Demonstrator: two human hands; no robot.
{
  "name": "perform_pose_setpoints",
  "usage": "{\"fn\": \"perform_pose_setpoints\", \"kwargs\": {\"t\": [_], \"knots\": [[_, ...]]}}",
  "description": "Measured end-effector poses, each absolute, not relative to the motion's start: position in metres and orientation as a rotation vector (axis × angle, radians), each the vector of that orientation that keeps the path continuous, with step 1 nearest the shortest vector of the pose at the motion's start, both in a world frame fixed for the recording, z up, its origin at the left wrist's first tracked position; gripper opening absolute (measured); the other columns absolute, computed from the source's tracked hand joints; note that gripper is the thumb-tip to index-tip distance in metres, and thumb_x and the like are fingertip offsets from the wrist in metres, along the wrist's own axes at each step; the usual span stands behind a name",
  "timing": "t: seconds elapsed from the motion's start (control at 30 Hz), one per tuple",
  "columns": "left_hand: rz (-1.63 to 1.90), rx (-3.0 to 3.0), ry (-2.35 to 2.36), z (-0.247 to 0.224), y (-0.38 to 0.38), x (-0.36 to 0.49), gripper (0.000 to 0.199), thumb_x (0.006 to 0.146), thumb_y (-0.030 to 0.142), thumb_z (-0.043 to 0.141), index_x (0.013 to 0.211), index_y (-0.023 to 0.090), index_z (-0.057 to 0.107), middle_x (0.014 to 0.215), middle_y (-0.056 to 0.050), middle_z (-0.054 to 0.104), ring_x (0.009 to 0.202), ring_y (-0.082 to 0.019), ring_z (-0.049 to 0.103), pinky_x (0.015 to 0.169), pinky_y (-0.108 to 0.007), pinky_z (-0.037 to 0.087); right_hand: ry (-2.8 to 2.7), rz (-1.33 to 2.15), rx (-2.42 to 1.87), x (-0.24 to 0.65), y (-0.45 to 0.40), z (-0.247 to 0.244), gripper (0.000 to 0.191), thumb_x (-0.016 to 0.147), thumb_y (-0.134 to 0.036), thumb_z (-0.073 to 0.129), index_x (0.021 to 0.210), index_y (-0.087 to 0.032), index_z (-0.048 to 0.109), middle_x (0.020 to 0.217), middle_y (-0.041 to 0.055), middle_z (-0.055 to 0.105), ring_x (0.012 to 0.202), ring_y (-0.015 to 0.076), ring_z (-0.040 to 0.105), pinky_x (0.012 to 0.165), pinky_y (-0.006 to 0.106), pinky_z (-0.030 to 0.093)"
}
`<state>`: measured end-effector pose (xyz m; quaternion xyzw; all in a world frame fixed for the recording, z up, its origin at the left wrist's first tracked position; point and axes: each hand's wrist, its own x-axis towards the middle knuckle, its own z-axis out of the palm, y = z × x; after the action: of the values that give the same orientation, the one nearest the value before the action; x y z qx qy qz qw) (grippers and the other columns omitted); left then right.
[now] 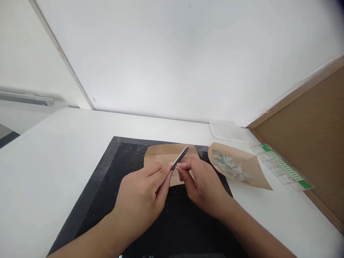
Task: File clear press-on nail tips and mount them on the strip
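My left hand [145,190] pinches a slim dark strip with a pale edge [180,157], which slants up to the right. Close against the lower part of this strip, my right hand [201,179] has its thumb and forefinger pressed together; anything between them is too small to make out. Beneath both hands lies a sheet of brown paper [158,153] with a few tiny bits on it. The paper rests on a black mat [107,186], and the hands partly cover it.
Right of the mat, another brown paper [259,172] bears a pile of translucent pale pieces [231,165]. Beyond are a clear tray [228,130] and a clear compartmented case with a green-and-white label [285,166]. A white wall stands behind, a brown board at right.
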<state>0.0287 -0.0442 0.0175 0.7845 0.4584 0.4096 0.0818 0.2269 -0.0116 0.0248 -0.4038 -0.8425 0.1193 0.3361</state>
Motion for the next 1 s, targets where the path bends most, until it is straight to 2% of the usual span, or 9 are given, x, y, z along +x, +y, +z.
{"fn": "perform_pose_setpoints", "kwargs": {"t": [0.1,0.27,0.47,0.67,0.8,1.0], "knots": [[1.231,2.34,1.352,0.018,-0.044,0.028,0.02,0.103,0.019,0.058,0.112,0.018,0.077,0.078,-0.002,0.072,0.065,-0.013,0.07,0.063,-0.024,0.057,-2.133,0.281,-1.106,0.226,-0.013,0.027,0.017,0.106,-0.019,0.051,0.09,-0.024,0.051,0.076,-0.0008,0.061,0.066,0.0162,0.06,0.062,0.031,0.044],[1.239,2.335,1.359,0.016,-0.043,0.028,0.018,0.103,0.019,0.059,0.105,0.018,0.077,0.084,-0.004,0.076,0.073,-0.015,0.073,0.071,-0.025,0.06,-2.187,0.369,-1.128,0.226,-0.013,0.027,0.02,0.106,-0.02,0.05,0.086,-0.024,0.051,0.077,0.0,0.062,0.065,0.0162,0.061,0.06,0.031,0.045],[1.329,2.338,1.366,0.022,-0.04,0.023,0.025,0.1,0.018,0.063,0.123,0.02,0.074,0.09,-0.003,0.077,0.074,-0.014,0.072,0.07,-0.024,0.058,-1.976,0.277,-1.1,0.234,-0.011,0.024,0.014,0.105,-0.021,0.057,0.092,-0.025,0.055,0.077,-0.0015,0.065,0.066,0.0147,0.064,0.063,0.03,0.048],[1.404,2.361,1.501,0.023,-0.026,0.012,0.03,0.099,0.019,0.065,0.129,0.021,0.071,0.091,-0.002,0.077,0.074,-0.015,0.071,0.07,-0.026,0.056,-1.894,0.214,-1.094,0.236,-0.013,0.022,0.008,0.103,-0.02,0.061,0.1,-0.027,0.058,0.075,-0.0025,0.069,0.068,0.0159,0.065,0.066,0.032,0.05],[1.403,2.37,1.484,0.016,-0.023,0.011,0.029,0.099,0.019,0.064,0.128,0.021,0.07,0.098,-0.003,0.078,0.082,-0.016,0.073,0.074,-0.027,0.057,-1.796,0.43,-1.09,0.237,-0.012,0.018,0.003,0.106,-0.026,0.059,0.105,-0.026,0.055,0.076,-0.0021,0.07,0.065,0.0152,0.065,0.064,0.032,0.051],[1.33,2.391,1.371,0.013,-0.027,0.016,0.027,0.1,0.018,0.063,0.126,0.02,0.069,0.095,-0.004,0.077,0.079,-0.017,0.072,0.076,-0.03,0.059,-1.621,0.736,-1.016,0.234,-0.014,0.015,0.007,0.108,-0.031,0.056,0.106,-0.025,0.053,0.076,-0.0023,0.067,0.066,0.0137,0.065,0.063,0.029,0.053]]}}
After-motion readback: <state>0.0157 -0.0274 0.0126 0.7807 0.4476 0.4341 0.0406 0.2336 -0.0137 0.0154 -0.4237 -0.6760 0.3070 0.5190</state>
